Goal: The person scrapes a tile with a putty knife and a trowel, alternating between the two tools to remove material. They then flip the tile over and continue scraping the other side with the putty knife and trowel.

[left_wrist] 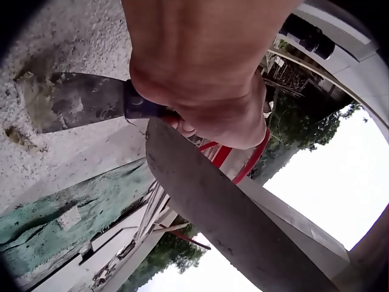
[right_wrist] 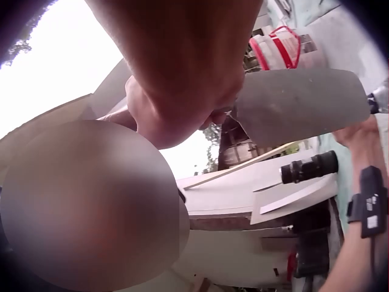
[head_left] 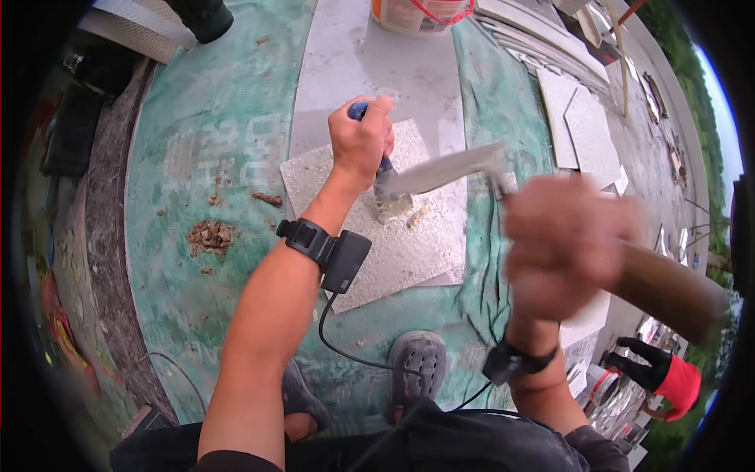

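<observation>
My left hand (head_left: 359,141) grips the blue handle of a scraper (head_left: 385,177), held with its blade down against a rough, pale speckled slab (head_left: 385,263). Old grey material coats the scraper's blade (left_wrist: 79,100) in the left wrist view. Blurred in the head view, my right hand (head_left: 562,244) grips the wooden handle of a trowel (head_left: 448,170). The trowel's wide metal blade (right_wrist: 304,103) reaches toward the left hand and overlaps the scraper in the head view. Small crumbs (head_left: 417,218) lie on the slab beside the scraper tip.
Under the slab is a smooth grey board (head_left: 330,86) on green sheeting (head_left: 197,275). Brown debris (head_left: 211,236) lies at the left. A bucket (head_left: 417,14) stands beyond, with more pale slabs (head_left: 590,134) to the right. A person in red (head_left: 680,389) is at the far right.
</observation>
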Motion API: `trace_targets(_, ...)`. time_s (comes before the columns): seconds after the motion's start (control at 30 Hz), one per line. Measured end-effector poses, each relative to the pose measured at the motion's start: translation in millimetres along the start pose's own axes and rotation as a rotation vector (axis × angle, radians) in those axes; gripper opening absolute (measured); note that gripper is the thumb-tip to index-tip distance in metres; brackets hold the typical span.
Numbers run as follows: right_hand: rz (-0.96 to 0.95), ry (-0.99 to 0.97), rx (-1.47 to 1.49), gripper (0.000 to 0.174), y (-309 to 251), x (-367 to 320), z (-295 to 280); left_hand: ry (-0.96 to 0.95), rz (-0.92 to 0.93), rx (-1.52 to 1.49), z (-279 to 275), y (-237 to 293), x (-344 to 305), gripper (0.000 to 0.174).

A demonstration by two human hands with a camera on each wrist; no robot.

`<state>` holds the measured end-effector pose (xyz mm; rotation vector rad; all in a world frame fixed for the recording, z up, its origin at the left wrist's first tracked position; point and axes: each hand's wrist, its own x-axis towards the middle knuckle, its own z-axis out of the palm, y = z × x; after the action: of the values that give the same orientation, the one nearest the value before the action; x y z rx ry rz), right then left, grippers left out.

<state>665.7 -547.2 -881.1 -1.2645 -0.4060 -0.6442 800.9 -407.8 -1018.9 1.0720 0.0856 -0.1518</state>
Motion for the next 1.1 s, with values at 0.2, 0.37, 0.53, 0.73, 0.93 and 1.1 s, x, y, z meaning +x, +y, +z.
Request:
trace_targets(0.2,-0.004,0.125,-0.025,0.014,0,7,0,0.046,0.008,-0.027,-5,-7,2,0.035)
trace_targets(0.37,-0.199,-0.128,-0.546,0.013,24,-12,-28,0.009,0.015,-0.015,1,-7,-2,0.033)
trace_targets(0.53,-0.107,0.061,-0.001,0.017,-4,13,-12,0.04,0.006,-0.016,-1,-8,4,0.032)
trace_targets(0.73,0.09,0.235,-0.1,0.018,30,-16,-2,0.073,-0.005,-0.027,-2,-9,1,0.032)
trace_targets(0.93,-0.117,0.1,0.058,0.016,-9,13,-2,0.04,-0.004,-0.028,-2,-8,3,0.03)
trace_targets(1.1,0.051,0.201,-0.154,0.017,22,0,2,0.084,-0.031,-0.053,-11,-6,2,0.031)
